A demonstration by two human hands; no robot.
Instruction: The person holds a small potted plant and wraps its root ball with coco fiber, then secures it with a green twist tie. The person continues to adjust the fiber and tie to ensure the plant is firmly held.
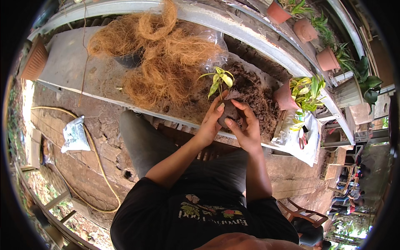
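A dark ball of soil (228,113) is cupped between my left hand (210,121) and my right hand (248,128), with a small yellow-green leafy seedling (220,80) standing out of its top. Both hands press around the ball, above the near edge of the work table. Loose dark soil with roots (257,93) lies just beyond my right hand. Left of the hands, a large heap of brown coconut fibre (162,65) spreads over the table and partly covers a black pot (128,60). Clear plastic (218,47) shows behind the fibre.
A terracotta-coloured pot (286,95) with a variegated plant lies tilted at the table's right, beside a white plastic sack (307,137) bearing red-handled scissors (302,140). More potted plants line a rear shelf. A hose (97,150) and a white bag (75,135) lie on the floor. People are far right.
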